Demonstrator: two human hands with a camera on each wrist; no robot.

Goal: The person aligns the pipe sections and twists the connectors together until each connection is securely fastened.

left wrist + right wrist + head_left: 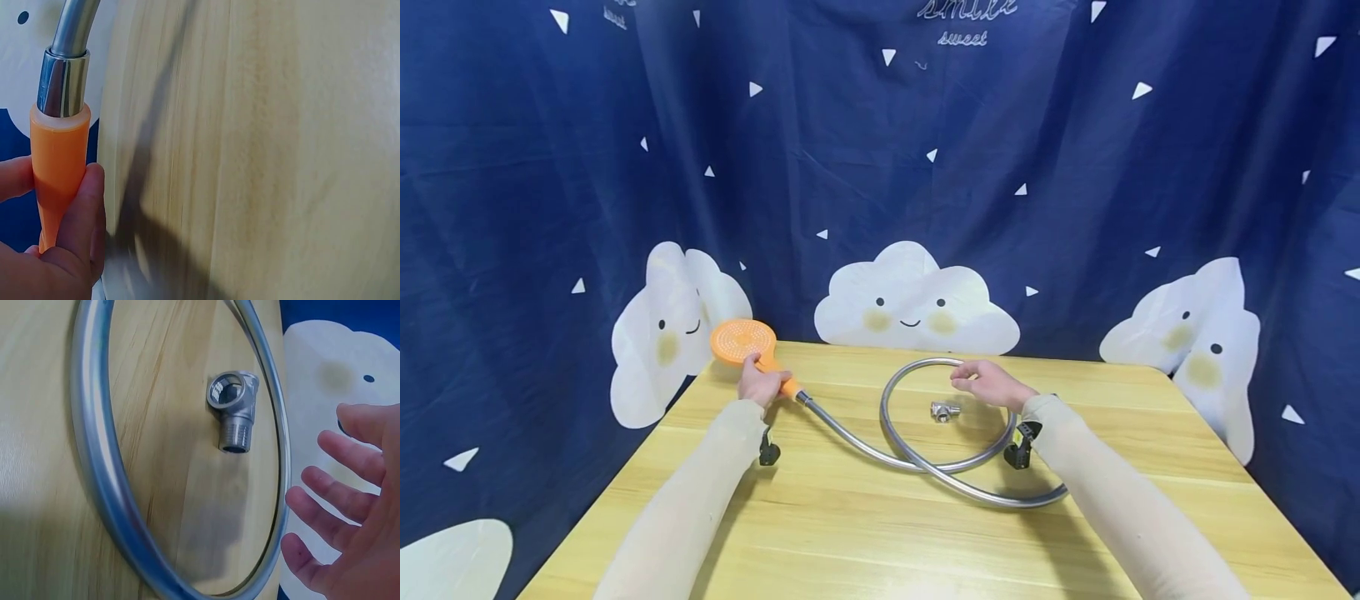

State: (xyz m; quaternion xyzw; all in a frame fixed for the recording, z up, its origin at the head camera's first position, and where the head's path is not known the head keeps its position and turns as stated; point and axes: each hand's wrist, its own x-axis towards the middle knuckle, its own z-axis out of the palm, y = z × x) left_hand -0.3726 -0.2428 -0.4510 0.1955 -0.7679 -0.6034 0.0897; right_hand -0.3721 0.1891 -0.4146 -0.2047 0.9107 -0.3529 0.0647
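Note:
My left hand (pixel 761 384) grips the orange handle of a shower head (pixel 743 342) at the table's far left corner. In the left wrist view the thumb and fingers close round the orange handle (pixel 59 162), just below a chrome collar (pixel 62 84). From that collar a grey metal shower hose (pixel 850 437) runs right and loops on the table. Above the far right of the loop hovers my right hand (pixel 991 385), fingers loosely bent, holding nothing. A small threaded metal tee fitting (pixel 232 409) lies inside the loop, to the left of and below the right hand in the head view.
The light wooden table (pixel 835 533) carries everything. A dark blue curtain (pixel 850 125) with white clouds and triangles hangs around its back and sides. Small black cameras (pixel 1018 450) are strapped to both wrists.

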